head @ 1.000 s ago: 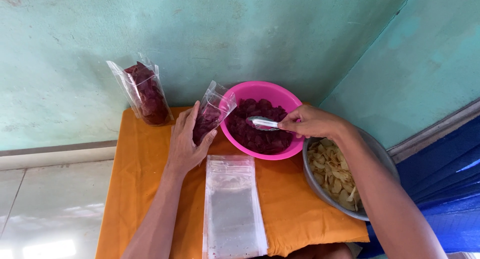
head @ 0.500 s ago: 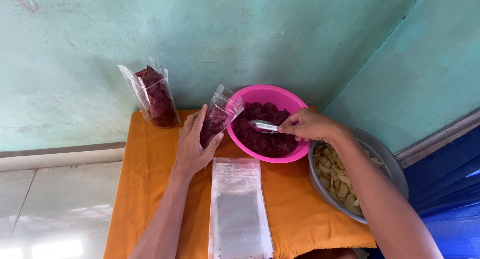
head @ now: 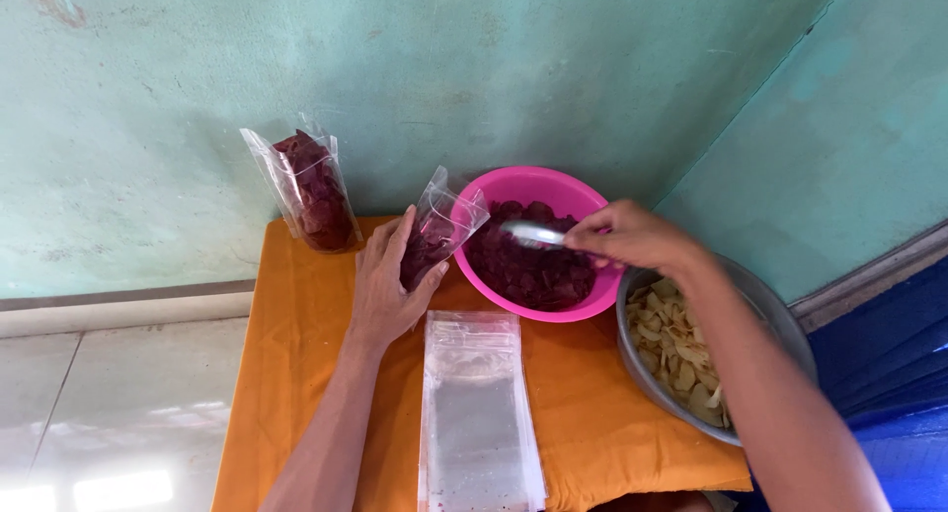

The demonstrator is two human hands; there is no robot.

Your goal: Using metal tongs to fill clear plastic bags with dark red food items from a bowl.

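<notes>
Here my left hand [head: 387, 287] is clamped around a small clear bag [head: 434, 237], fingers wrapped on its lower half, holding it tilted with its open mouth toward the pink bowl [head: 541, 183]. The bag is partly filled with dark red chips and sits just beside the bowl's near-left rim, over the far part of the desk [head: 296, 315]. My right hand [head: 637, 237] is closed on the handle of metal tongs [head: 533, 235], whose tips hang above the red chips [head: 528, 270] in the bowl, close to the bag's mouth; I cannot tell whether the tips grip a chip.

The pink bowl stands at the far edge of the desk, against the green wall. Under my right forearm, at the desk's right edge, a metal bowl [head: 770, 319] holds pale yellow chips [head: 681, 359] and partly overhangs the orange cloth. Near the front edge, between my arms, a stack of empty clear bags [head: 479, 413] lies flat. At the far left corner a filled bag [head: 311, 188] of red chips stands upright against the wall, well apart from my left hand.
</notes>
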